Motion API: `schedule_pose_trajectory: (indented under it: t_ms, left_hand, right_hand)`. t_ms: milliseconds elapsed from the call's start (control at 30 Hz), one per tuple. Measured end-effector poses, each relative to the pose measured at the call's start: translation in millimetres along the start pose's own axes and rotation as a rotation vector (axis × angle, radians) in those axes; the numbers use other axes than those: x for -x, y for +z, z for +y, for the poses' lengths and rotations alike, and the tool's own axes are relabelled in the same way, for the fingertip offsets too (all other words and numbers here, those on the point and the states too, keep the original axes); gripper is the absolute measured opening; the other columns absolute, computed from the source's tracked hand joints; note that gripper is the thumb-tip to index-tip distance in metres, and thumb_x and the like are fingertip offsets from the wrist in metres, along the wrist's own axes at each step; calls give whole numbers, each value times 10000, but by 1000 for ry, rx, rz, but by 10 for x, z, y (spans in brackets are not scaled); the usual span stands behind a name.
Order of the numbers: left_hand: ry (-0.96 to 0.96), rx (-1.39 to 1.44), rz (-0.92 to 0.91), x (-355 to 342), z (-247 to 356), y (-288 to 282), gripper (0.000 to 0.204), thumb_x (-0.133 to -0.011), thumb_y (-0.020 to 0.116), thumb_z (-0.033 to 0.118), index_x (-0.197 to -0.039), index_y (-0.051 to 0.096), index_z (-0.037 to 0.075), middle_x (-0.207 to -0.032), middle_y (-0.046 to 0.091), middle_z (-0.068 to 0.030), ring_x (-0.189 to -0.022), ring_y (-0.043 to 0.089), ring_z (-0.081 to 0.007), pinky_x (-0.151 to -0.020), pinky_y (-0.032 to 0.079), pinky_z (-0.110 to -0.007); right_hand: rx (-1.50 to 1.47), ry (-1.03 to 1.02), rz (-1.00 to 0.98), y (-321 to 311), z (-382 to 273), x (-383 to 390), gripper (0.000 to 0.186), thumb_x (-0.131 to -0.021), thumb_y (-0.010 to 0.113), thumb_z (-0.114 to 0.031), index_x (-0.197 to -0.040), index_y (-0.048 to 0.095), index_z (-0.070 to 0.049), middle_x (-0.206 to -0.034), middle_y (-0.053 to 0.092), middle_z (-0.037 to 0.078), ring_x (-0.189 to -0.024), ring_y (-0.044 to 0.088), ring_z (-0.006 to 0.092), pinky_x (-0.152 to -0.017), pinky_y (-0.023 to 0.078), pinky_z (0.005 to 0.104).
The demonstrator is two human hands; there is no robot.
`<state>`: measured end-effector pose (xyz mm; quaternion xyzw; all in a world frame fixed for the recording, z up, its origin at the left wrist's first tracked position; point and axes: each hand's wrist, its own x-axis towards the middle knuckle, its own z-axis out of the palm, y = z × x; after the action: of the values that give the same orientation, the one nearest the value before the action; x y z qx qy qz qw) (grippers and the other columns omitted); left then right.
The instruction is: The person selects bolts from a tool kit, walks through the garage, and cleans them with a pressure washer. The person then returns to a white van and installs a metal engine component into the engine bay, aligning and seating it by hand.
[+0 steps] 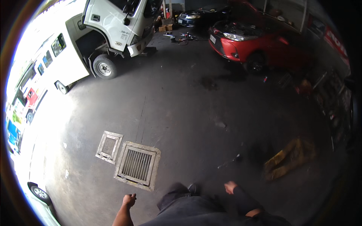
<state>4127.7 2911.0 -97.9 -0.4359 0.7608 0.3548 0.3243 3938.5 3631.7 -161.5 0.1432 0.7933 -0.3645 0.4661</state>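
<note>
My left hand [129, 199] hangs low at my left side, fingers curled in a loose fist, with no object showing in it. My right hand [230, 187] is held out ahead of my right hip. Its fingers look bent inward, and nothing shows in them either. Neither hand touches anything around it. Nearest the left hand is a metal floor grate [135, 164] in a pale frame. Ahead of the right hand, a thin, long tool [226, 164] lies on the dark floor, its exact kind too blurred to tell.
A smaller grate [109, 147] adjoins the large one. A yellow-brown piece of material [277, 167] lies at right. Ahead stand a white truck [113, 28] with its cab tilted and a red car [241, 41]. Loose tools [184, 37] and parts lie beyond; a white car [39, 201] is at lower left.
</note>
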Motion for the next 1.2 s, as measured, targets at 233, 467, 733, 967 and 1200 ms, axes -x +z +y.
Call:
schedule_pose_trajectory:
  t_ms: [233, 467, 733, 967, 1200]
  left_hand:
    - [727, -1025, 76, -1621, 1288, 151, 182, -952, 636, 369, -914, 751, 232, -991, 754, 37, -977, 710, -205, -790, 585, -402]
    - [595, -1041, -50, -3262, 4435, -1000, 370, -1009, 509, 327, -986, 793, 92, -1074, 767, -158, -1045, 727, -329, -873, 604, -466]
    - [590, 222, -184, -5330, 9824, -3222, 222, -982, 598, 174, -1123, 713, 46, -871, 659, -51, -669, 556, -164, -583, 459, -322]
    - [177, 1191, -682, -5976, 13625, -3901, 108, -962, 587, 178, -897, 596, 93, -738, 555, -27, -559, 428, -133, -489, 343, -279]
    - [110, 1487, -701, -6798, 16118, -4282, 73, -931, 591, 136, -948, 598, 65, -804, 587, -48, -574, 446, -116, -488, 371, -249]
  right_hand:
    - [-105, -315, 125, -2268, -3688, -2099, 244, -1045, 649, -314, -1090, 654, -74, -868, 678, 5, -678, 659, 112, -579, 533, 282]
    - [-235, 128, 76, -3604, -4450, -3523, 273, -1049, 596, -314, -961, 665, -65, -848, 699, 87, -630, 658, 183, -488, 494, 360]
    - [-561, 782, -100, -4745, -4464, -4827, 233, -1038, 659, -252, -1159, 678, -54, -946, 718, 144, -722, 699, 277, -676, 613, 459]
    - [-356, 418, -82, -7014, -7295, -7019, 274, -1055, 600, -304, -1152, 644, -51, -843, 637, 86, -712, 632, 231, -599, 509, 407]
    - [-293, -356, 1, -9590, -12370, -9320, 256, -1045, 625, -286, -933, 591, -58, -810, 618, 27, -652, 592, 103, -528, 468, 305]
